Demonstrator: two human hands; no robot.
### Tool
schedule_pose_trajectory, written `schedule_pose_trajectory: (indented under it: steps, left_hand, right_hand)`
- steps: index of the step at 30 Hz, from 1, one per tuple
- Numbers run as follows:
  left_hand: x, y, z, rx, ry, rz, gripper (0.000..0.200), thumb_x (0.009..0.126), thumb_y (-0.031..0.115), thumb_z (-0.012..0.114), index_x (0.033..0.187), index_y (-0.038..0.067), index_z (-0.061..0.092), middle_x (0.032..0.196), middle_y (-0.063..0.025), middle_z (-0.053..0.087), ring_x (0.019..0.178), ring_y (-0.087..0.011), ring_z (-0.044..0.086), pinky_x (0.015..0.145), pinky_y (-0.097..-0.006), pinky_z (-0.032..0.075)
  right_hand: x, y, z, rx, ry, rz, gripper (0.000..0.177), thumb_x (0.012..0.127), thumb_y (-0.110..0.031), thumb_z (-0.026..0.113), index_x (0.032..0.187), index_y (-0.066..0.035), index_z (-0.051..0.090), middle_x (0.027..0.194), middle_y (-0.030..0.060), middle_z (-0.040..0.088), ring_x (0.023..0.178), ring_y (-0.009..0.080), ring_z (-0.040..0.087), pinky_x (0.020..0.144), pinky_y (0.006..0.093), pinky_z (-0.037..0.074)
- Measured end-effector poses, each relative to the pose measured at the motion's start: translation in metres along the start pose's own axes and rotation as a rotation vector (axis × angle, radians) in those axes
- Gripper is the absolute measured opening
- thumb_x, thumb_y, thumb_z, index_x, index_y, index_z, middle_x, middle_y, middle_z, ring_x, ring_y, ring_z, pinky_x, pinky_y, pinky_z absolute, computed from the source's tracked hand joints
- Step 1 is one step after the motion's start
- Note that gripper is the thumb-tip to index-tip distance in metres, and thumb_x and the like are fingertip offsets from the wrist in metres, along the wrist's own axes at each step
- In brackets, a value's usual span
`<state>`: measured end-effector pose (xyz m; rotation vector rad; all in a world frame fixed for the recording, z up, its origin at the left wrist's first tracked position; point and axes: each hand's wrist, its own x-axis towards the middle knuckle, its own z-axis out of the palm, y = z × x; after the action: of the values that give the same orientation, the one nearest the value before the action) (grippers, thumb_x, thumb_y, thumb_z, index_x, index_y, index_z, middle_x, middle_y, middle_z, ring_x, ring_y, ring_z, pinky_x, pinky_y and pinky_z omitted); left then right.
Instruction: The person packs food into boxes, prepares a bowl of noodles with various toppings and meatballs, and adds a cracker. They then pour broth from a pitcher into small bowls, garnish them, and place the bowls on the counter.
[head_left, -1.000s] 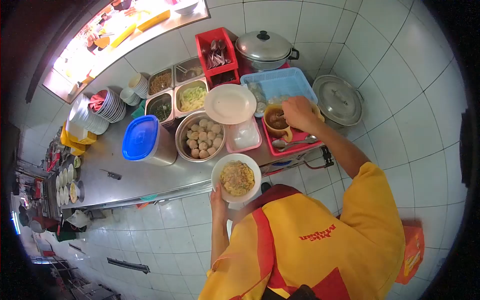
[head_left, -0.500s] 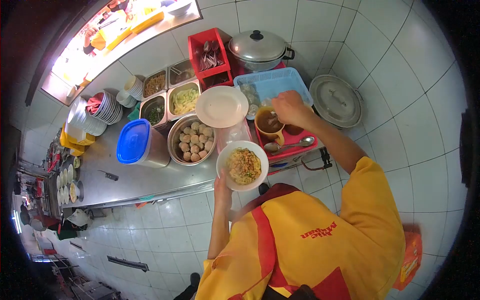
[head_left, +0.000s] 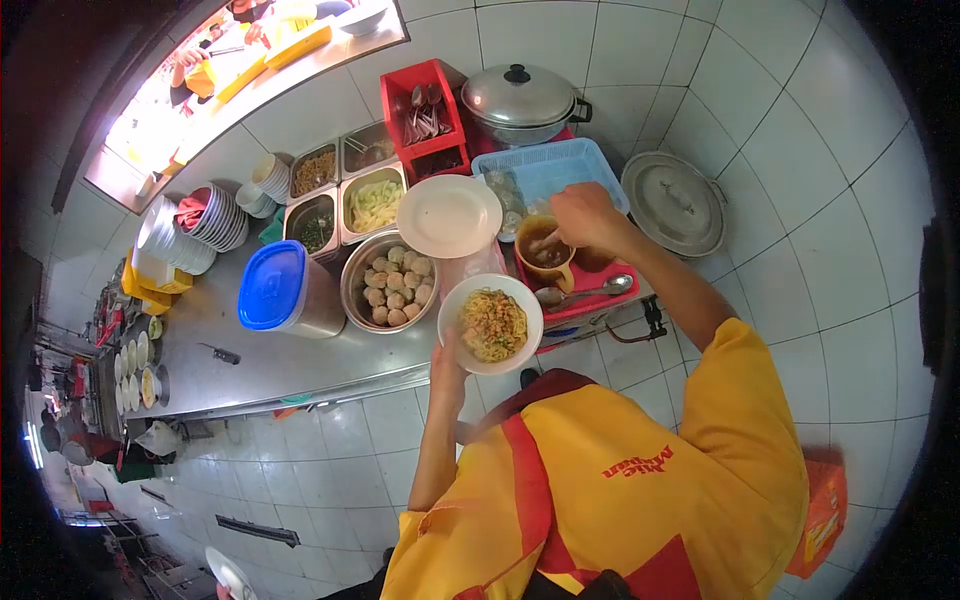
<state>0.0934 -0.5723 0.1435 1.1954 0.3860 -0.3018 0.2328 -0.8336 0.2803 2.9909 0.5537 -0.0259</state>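
My left hand (head_left: 449, 357) grips the rim of a white bowl (head_left: 451, 330) of noodles with minced topping (head_left: 493, 325). Over an orange cup of brown liquid (head_left: 545, 250), my right hand (head_left: 588, 214) is closed around something pale dipping into the cup, perhaps a spoon; its handle is hidden by the fingers. A large metal spoon (head_left: 603, 287) lies on the red tray (head_left: 590, 310) beside the cup. Just above the bowl is an empty white plate (head_left: 450, 216). Left of these, meatballs (head_left: 397, 287) fill a round metal bowl (head_left: 349, 297).
A blue-lidded container (head_left: 272, 285), metal pans of toppings (head_left: 374, 205) and stacked bowls (head_left: 215, 217) occupy the left counter. Behind are a red cutlery box (head_left: 398, 85), a lidded pot (head_left: 518, 95) and a blue basket (head_left: 560, 160). At lower left, another person's hand holds a plate (head_left: 229, 571).
The pale item in my right hand shows at a different angle in the cup. The view has shifted slightly. Another person's hand with a plate has appeared at the lower left.
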Motion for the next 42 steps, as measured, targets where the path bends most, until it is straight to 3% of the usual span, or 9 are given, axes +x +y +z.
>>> schedule_pose_trajectory:
  steps: [6, 8, 12, 15, 20, 28, 32, 36, 42]
  left_hand:
    - [0.006, 0.004, 0.004, -0.034, 0.002, 0.003, 0.057, 0.093, 0.046, 0.045, 0.129, 0.002, 0.039, 0.120, -0.0112, 0.053, 0.104, -0.0221, 0.057, 0.082, -0.0379, 0.051]
    - [0.005, 0.010, 0.010, -0.043, -0.007, 0.018, 0.054, 0.094, 0.044, 0.043, 0.127, 0.000, 0.043, 0.110, -0.0088, 0.057, 0.091, -0.0155, 0.060, 0.073, -0.0288, 0.050]
    - [0.006, 0.012, 0.020, -0.060, 0.060, 0.025, 0.055, 0.094, 0.047, 0.042, 0.123, 0.000, 0.046, 0.104, -0.0071, 0.058, 0.085, -0.0124, 0.058, 0.070, -0.0268, 0.047]
    - [0.017, 0.003, 0.007, -0.008, 0.063, -0.034, 0.060, 0.092, 0.049, 0.045, 0.128, 0.002, 0.039, 0.119, -0.0103, 0.053, 0.103, -0.0195, 0.057, 0.082, -0.0355, 0.050]
    - [0.016, 0.000, 0.004, -0.020, 0.013, 0.028, 0.060, 0.092, 0.051, 0.044, 0.127, 0.003, 0.041, 0.118, -0.0101, 0.053, 0.102, -0.0182, 0.057, 0.083, -0.0339, 0.049]
    - [-0.005, -0.005, -0.027, -0.091, 0.134, 0.079, 0.058, 0.093, 0.049, 0.044, 0.127, 0.002, 0.043, 0.118, -0.0083, 0.054, 0.108, -0.0175, 0.053, 0.088, -0.0318, 0.044]
    - [-0.033, -0.010, -0.046, -0.099, 0.216, 0.140, 0.057, 0.093, 0.047, 0.045, 0.127, 0.000, 0.044, 0.120, -0.0085, 0.053, 0.109, -0.0170, 0.052, 0.089, -0.0311, 0.043]
    - [-0.059, -0.024, -0.071, -0.131, 0.317, 0.170, 0.056, 0.093, 0.045, 0.046, 0.126, 0.000, 0.044, 0.119, -0.0091, 0.054, 0.108, -0.0177, 0.053, 0.090, -0.0316, 0.043]
    - [-0.093, -0.051, -0.100, -0.245, 0.478, 0.198, 0.054, 0.094, 0.042, 0.046, 0.127, 0.000, 0.042, 0.122, -0.0105, 0.053, 0.111, -0.0202, 0.053, 0.091, -0.0341, 0.044]
  right_hand:
    - [-0.049, 0.000, -0.029, 0.064, 0.179, 0.139, 0.021, 0.076, -0.024, 0.065, 0.074, -0.003, 0.066, 0.070, 0.0165, 0.062, 0.070, 0.0338, 0.062, 0.062, 0.0435, 0.048]
    - [-0.058, 0.002, -0.024, 0.111, 0.160, 0.156, 0.020, 0.076, -0.023, 0.066, 0.075, -0.003, 0.066, 0.069, 0.0167, 0.062, 0.069, 0.0339, 0.062, 0.063, 0.0437, 0.048]
    - [-0.070, 0.005, -0.022, 0.202, 0.245, 0.192, 0.018, 0.077, -0.022, 0.065, 0.076, -0.004, 0.066, 0.069, 0.0152, 0.063, 0.068, 0.0337, 0.062, 0.062, 0.0443, 0.048]
    - [-0.089, -0.013, -0.045, 0.362, 0.214, 0.088, 0.019, 0.078, -0.022, 0.064, 0.076, -0.003, 0.066, 0.071, 0.0146, 0.063, 0.068, 0.0335, 0.062, 0.062, 0.0446, 0.048]
    - [-0.105, -0.040, -0.047, 0.327, 0.062, -0.047, 0.016, 0.077, -0.022, 0.065, 0.084, -0.008, 0.069, 0.074, 0.0124, 0.062, 0.071, 0.0312, 0.060, 0.063, 0.0407, 0.046]
    - [-0.034, -0.024, -0.065, 0.454, -0.140, -0.080, 0.029, 0.081, -0.032, 0.062, 0.082, -0.003, 0.065, 0.079, 0.0156, 0.063, 0.074, 0.0349, 0.059, 0.065, 0.0434, 0.046]
    - [0.051, -0.066, -0.008, 0.612, 0.093, 0.073, 0.044, 0.079, -0.041, 0.065, 0.094, -0.001, 0.057, 0.087, 0.0215, 0.062, 0.082, 0.0396, 0.059, 0.069, 0.0447, 0.047]
    - [0.088, -0.112, 0.078, 0.598, 0.284, -0.207, 0.037, 0.073, -0.027, 0.069, 0.093, -0.002, 0.051, 0.083, 0.0225, 0.060, 0.081, 0.0405, 0.059, 0.069, 0.0469, 0.048]
    - [0.089, -0.145, 0.082, 0.425, 0.456, -0.427, 0.013, 0.075, -0.009, 0.055, 0.085, -0.003, 0.049, 0.073, 0.0178, 0.059, 0.069, 0.0359, 0.061, 0.061, 0.0452, 0.049]
